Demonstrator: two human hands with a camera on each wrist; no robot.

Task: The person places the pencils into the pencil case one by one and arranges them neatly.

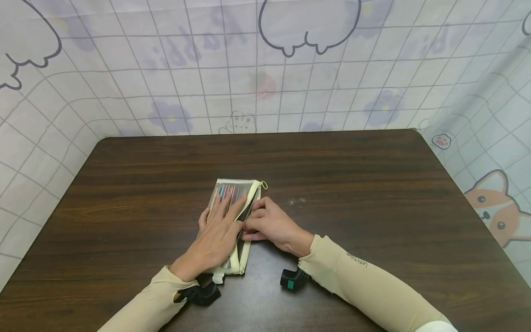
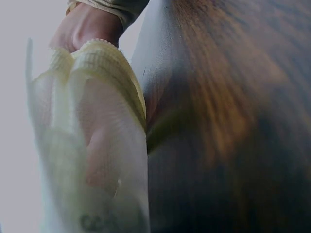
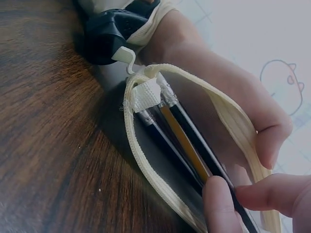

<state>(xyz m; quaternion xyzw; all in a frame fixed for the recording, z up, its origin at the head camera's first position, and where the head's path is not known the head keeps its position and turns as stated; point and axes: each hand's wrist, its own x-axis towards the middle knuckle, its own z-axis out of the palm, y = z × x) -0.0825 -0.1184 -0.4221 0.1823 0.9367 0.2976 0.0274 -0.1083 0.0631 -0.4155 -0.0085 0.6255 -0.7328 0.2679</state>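
A clear pencil case with cream zip edging lies on the table, its zip side gaping. My left hand rests flat on top with fingers spread, the thumb at the opening's edge. From the right, my right hand reaches into the opening. Its thumb and forefinger pinch a dark pencil in the right wrist view. Beside that lie a yellow pencil and another dark pencil. Colored pens show through the case beyond my left fingers. The left wrist view shows the case's zip end up close.
A yellow-green zip pull ring sticks out at the case's far corner. The dark wood table extends all around, with a patterned cloth hanging behind it. Black wrist cameras sit by both cuffs, low over the table.
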